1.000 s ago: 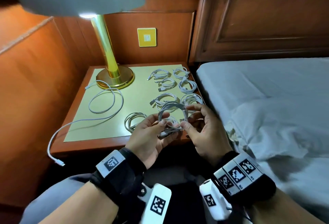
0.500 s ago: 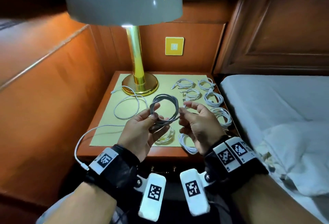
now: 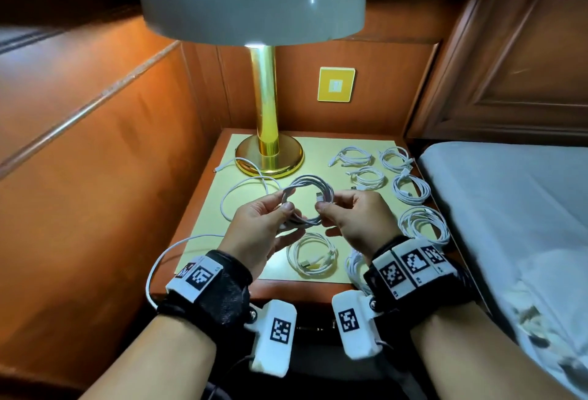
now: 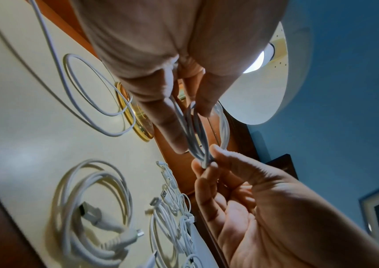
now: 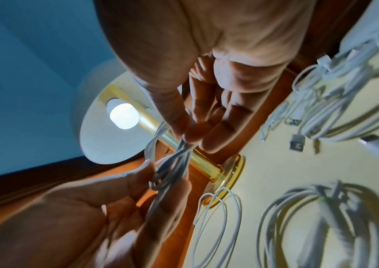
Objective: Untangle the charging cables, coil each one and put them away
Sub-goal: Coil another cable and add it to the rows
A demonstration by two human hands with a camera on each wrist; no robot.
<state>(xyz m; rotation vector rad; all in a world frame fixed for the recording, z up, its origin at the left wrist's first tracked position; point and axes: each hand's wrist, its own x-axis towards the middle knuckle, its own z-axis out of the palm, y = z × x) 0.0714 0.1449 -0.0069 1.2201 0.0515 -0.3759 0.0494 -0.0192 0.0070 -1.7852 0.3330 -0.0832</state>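
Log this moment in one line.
left hand: pinching coiled white charging cable | right hand: pinching same coil | coil: above wooden nightstand

Seven coiled cables [image 3: 369,176] on the nightstand, one held coil [image 3: 307,201], one loose cable [image 3: 245,188], one lamp [image 3: 267,81]

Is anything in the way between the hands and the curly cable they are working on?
No. The left hand and right hand already pinch the coiled cable from both sides, lifted above the nightstand. Nothing is between fingers and cable.

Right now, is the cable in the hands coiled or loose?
Coiled: the held cable forms a ring of several loops, pinched by the left hand and right hand.
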